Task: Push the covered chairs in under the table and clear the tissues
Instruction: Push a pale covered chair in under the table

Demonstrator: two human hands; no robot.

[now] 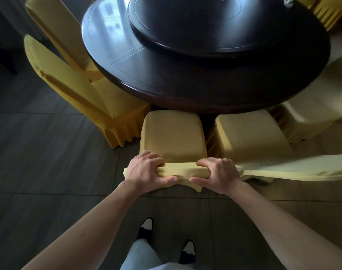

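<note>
Two hands, left (pixel 146 170) and right (pixel 217 173), grip the top rail of a yellow-covered chair (pixel 174 137), fingers curled over it, its seat front reaching the round dark surface's (pixel 185 88) edge, with covered chairs on either side.

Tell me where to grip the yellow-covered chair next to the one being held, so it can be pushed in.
Grip the top rail of the neighbouring chair's backrest, coming from behind, one hand toward each end. The rail runs level and faces away from the table, so fingers can curl over its top, as the left hand and right hand do on the held chair.
</note>
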